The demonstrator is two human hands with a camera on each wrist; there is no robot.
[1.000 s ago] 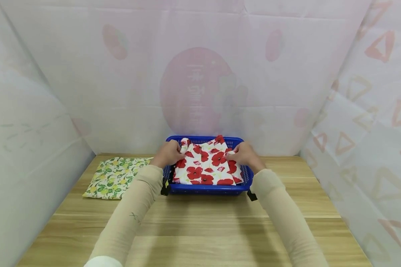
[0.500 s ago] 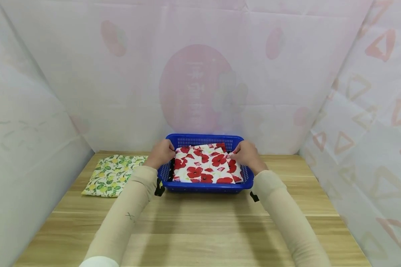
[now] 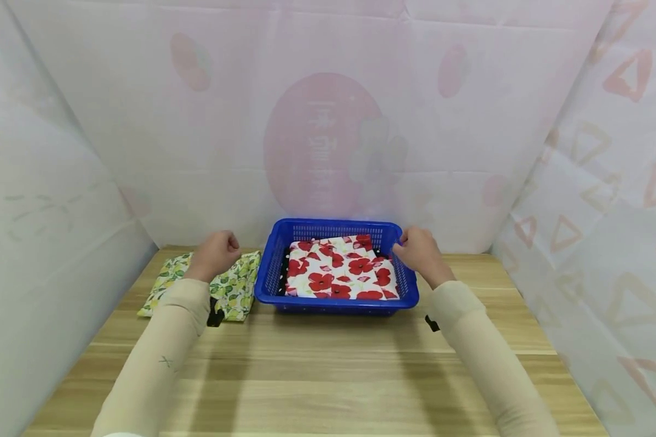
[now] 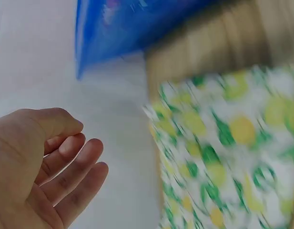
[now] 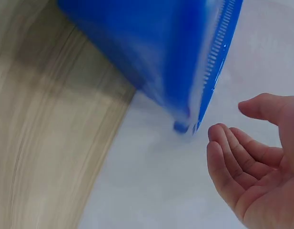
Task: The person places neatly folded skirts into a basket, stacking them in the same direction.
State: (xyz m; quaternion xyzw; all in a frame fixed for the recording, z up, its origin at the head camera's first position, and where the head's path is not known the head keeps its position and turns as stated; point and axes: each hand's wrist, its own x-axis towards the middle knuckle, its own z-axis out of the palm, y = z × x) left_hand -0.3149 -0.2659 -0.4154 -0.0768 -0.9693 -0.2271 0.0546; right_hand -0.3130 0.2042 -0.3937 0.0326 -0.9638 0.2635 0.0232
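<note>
A folded white cloth with red flowers (image 3: 336,270) lies inside a blue plastic basket (image 3: 336,308) near the back of the table. Beneath its left edge shows some black cloth with white dots (image 3: 284,270). My left hand (image 3: 214,255) hovers above a folded cloth with lemons and green leaves (image 3: 240,291), left of the basket. Its fingers are loosely bent and hold nothing, as the left wrist view shows. Beside the basket's right rim is my right hand (image 3: 422,254), thumb and fingers apart around nothing in the right wrist view.
The wooden table (image 3: 328,376) carries the basket and the lemon cloth side by side. A pale printed sheet (image 3: 328,145) stands close behind the basket, and similar sheets close off the left and right sides.
Both hands have let go of the red-flowered cloth, which now lies flatter in the basket. My left hand moved left over the lemon cloth; my right hand moved slightly right.
</note>
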